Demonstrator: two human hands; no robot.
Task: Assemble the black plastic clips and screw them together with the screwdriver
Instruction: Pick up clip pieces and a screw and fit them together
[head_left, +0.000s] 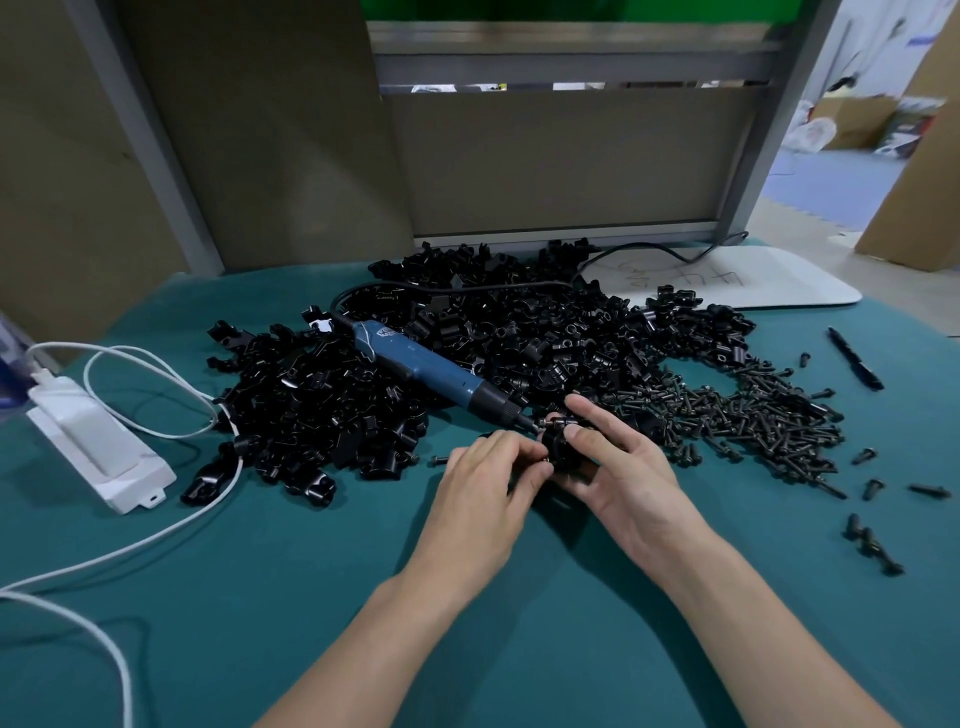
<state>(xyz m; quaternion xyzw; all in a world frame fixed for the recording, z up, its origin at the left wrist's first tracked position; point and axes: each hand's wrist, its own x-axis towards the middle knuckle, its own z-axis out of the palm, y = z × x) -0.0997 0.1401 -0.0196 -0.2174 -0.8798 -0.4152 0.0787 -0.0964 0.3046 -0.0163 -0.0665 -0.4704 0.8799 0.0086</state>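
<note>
Left hand (483, 483) and right hand (628, 467) pinch one clip (563, 452) mid-frame; seat its halves flush before taking the screwdriver (431, 369).

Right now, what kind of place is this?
Probably a factory or workshop assembly bench: a big pile of black clips, a heap of screws and a corded blue screwdriver lie on the green table, while the left hand and right hand hold one clip.
</note>
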